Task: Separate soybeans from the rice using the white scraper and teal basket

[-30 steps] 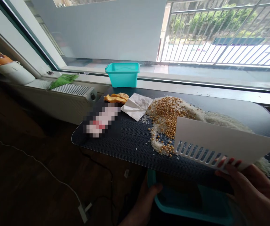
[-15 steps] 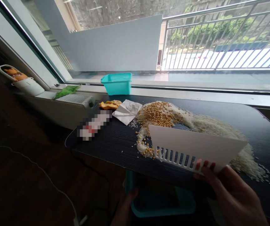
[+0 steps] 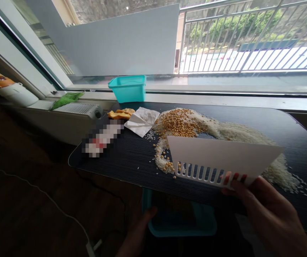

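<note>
My right hand [image 3: 260, 203] is closed on the lower right edge of a white slotted scraper [image 3: 223, 153], its fingertips showing through the slots. The scraper stands tilted over the dark table, in front of a heap of yellow soybeans [image 3: 181, 123] and a long pile of white rice [image 3: 244, 137]. A thin trail of rice and beans curves beside its left end. Below the table's front edge, my left hand [image 3: 140, 228] grips the left side of a teal bin [image 3: 182, 233]. The bin's inside is dark, and its contents are hard to make out.
A second teal bin [image 3: 129, 89] stands at the table's back edge by the window. A white tissue [image 3: 142, 121], yellow dried-looking pieces [image 3: 121, 114] and a blurred-out item [image 3: 102, 138] lie at the left of the table [image 3: 132, 157]. A white cord [image 3: 59, 210] runs at lower left.
The view has shifted slightly, so the table and its things appear a little higher and further left. Both hands keep their holds on the scraper and the bin.
</note>
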The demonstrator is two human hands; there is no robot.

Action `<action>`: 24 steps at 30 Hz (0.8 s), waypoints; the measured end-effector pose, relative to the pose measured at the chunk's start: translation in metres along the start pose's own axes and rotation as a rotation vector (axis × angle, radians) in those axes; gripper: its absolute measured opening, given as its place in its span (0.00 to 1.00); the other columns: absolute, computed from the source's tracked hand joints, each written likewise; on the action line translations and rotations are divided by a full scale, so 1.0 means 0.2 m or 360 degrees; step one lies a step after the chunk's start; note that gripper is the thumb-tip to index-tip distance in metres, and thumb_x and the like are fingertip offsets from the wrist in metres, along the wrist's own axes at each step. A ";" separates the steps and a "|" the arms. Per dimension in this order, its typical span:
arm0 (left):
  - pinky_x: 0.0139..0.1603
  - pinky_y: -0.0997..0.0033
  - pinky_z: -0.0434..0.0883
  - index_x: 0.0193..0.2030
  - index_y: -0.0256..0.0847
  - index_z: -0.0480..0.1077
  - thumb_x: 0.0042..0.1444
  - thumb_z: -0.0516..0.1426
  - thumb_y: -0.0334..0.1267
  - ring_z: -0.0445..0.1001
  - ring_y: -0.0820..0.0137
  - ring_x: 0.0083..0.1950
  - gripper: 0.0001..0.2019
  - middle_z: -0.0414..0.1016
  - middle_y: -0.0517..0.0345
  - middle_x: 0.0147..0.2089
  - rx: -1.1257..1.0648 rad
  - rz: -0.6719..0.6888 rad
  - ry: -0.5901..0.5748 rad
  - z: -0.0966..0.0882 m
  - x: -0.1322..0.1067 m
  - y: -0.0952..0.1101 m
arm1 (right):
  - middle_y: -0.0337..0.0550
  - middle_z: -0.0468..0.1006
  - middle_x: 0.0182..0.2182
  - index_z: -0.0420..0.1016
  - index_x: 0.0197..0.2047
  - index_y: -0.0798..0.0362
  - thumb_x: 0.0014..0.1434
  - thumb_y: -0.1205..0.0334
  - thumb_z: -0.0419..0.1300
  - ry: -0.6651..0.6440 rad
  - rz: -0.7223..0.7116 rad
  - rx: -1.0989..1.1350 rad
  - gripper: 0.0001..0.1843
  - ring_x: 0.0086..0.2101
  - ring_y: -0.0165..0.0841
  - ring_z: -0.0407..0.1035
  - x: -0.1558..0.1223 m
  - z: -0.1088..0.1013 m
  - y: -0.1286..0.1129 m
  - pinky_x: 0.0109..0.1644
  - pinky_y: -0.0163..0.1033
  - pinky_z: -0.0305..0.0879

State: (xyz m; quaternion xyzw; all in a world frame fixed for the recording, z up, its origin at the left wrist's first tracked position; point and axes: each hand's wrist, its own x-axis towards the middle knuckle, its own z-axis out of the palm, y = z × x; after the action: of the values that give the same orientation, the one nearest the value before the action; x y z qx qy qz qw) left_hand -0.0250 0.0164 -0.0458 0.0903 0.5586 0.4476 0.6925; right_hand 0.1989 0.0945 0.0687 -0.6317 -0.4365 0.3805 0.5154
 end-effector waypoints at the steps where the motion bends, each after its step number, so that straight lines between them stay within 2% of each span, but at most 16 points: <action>1: 0.51 0.59 0.65 0.54 0.41 0.65 0.40 0.62 0.45 0.68 0.54 0.52 0.31 0.72 0.48 0.48 -0.0017 0.0050 -0.0013 0.01 0.00 0.01 | 0.40 0.79 0.29 0.76 0.34 0.47 0.43 0.54 0.64 0.0003 0.0001 0.0001 0.12 0.26 0.35 0.73 0.00 0.00 0.00 0.34 0.38 0.74; 5: 0.49 0.60 0.66 0.55 0.40 0.64 0.41 0.62 0.43 0.69 0.56 0.51 0.32 0.72 0.47 0.48 -0.0052 0.0139 -0.0062 0.03 0.00 0.03 | 0.41 0.79 0.29 0.76 0.33 0.48 0.43 0.54 0.64 0.0006 -0.0011 0.0020 0.12 0.25 0.35 0.73 0.00 0.00 0.01 0.33 0.40 0.74; 14: 0.48 0.58 0.67 0.47 0.42 0.71 0.42 0.60 0.48 0.70 0.54 0.50 0.24 0.75 0.51 0.44 0.0029 -0.0057 0.0023 -0.06 0.01 0.03 | 0.40 0.79 0.30 0.75 0.34 0.48 0.43 0.52 0.64 -0.0089 -0.0047 0.0069 0.14 0.26 0.35 0.73 -0.04 0.06 0.01 0.34 0.40 0.74; 18: 0.47 0.57 0.68 0.47 0.42 0.71 0.42 0.60 0.48 0.70 0.52 0.50 0.24 0.75 0.51 0.44 0.0054 -0.0048 0.0030 -0.07 0.01 0.01 | 0.40 0.79 0.30 0.75 0.35 0.48 0.44 0.51 0.63 -0.0088 -0.0079 0.0059 0.14 0.26 0.35 0.73 -0.05 0.10 0.02 0.33 0.38 0.73; 24: 0.48 0.58 0.67 0.49 0.45 0.70 0.42 0.60 0.49 0.69 0.53 0.52 0.25 0.75 0.52 0.46 0.0106 -0.0063 0.0041 -0.06 0.02 0.01 | 0.39 0.79 0.31 0.75 0.35 0.47 0.45 0.51 0.63 -0.0100 -0.0083 0.0052 0.13 0.27 0.35 0.73 -0.06 0.07 0.02 0.35 0.39 0.73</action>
State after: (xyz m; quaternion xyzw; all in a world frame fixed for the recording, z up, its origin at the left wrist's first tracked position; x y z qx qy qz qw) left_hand -0.0362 0.0163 -0.0503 0.0965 0.5836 0.4160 0.6906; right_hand 0.1821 0.0874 0.0617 -0.5994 -0.4626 0.3936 0.5214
